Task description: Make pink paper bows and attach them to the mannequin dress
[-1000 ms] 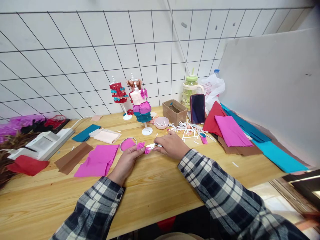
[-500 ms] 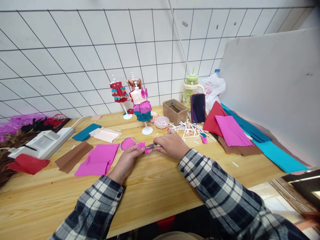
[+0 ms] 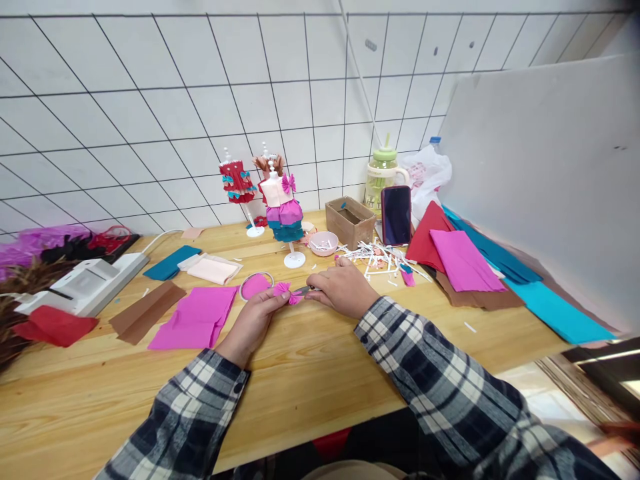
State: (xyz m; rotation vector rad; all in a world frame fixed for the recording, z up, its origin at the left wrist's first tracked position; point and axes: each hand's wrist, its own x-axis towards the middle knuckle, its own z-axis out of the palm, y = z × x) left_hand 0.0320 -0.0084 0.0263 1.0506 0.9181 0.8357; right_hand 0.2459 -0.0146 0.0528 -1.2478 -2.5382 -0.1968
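Between the fingertips of my left hand (image 3: 255,322) is a small gathered pink paper bow (image 3: 283,289). My right hand (image 3: 345,290) is closed on a small pair of scissors (image 3: 301,291), its grey blades touching the bow's right side; the handles are mostly hidden by the fingers. A round ring with pink paper (image 3: 257,286) in it lies just behind my left hand. Beyond my hands stands a mini dress form (image 3: 283,220) in a cream, pink and teal paper dress with a pink bow at its shoulder.
Pink paper (image 3: 195,317), brown paper (image 3: 147,311) and a white power strip (image 3: 90,283) lie left. Behind my right hand are a pink bowl (image 3: 323,244), a cardboard box (image 3: 350,222), white scraps (image 3: 375,261) and an upright phone (image 3: 396,215). Folded coloured papers (image 3: 465,260) lie right.
Almost nothing differs. The scissors and the bow have shifted very slightly between my hands, and the view has tilted a touch.
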